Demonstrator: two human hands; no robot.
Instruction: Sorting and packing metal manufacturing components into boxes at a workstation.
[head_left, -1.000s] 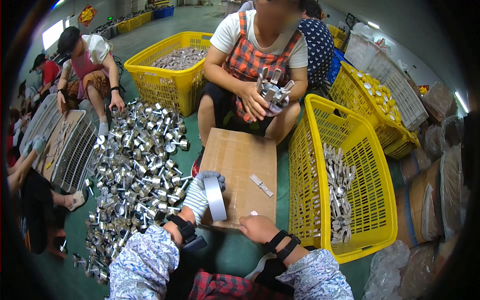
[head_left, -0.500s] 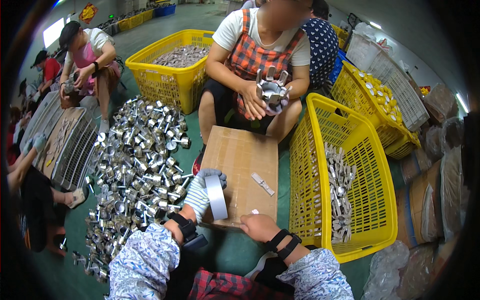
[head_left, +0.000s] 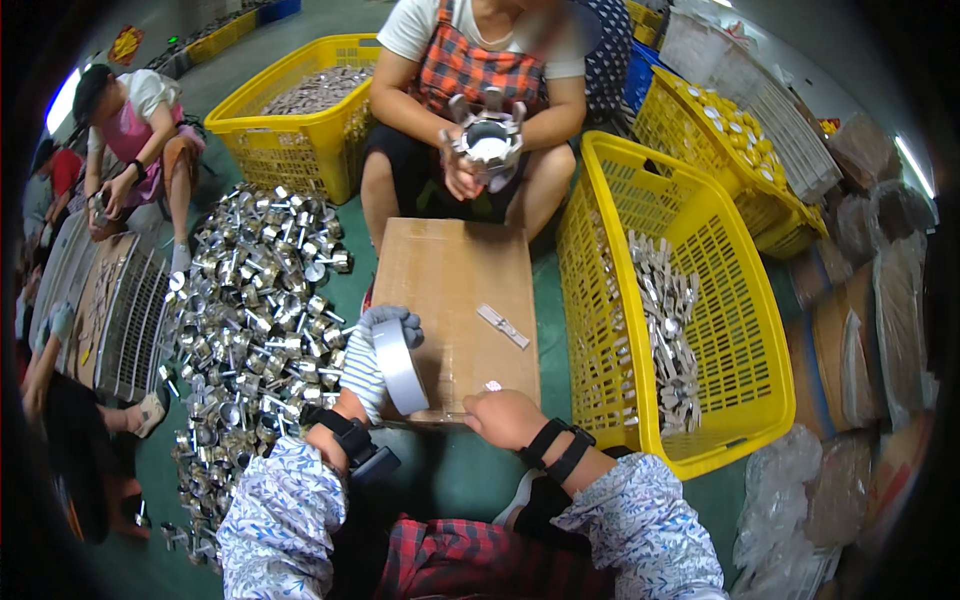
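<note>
So the left hand [head_left: 368,357] has gloved fingers hooked round a silver ring [head_left: 401,370], and the flat grey piece [head_left: 503,326] lies on the cardboard box [head_left: 440,268] beyond the right hand [head_left: 505,416], slanting away leftward, though whether those curled fingers pinch anything, can't tell.

The head camera sits above the wearer's lap [head_left: 450,560], looking down and ahead, with the left hand [head_left: 362,364] and right hand [head_left: 510,418] close below. The box [head_left: 455,275] lies near mid-frame; the wide fisheye view reaches past a facing co-worker [head_left: 470,70] to the far floor [head_left: 310,28].
</note>
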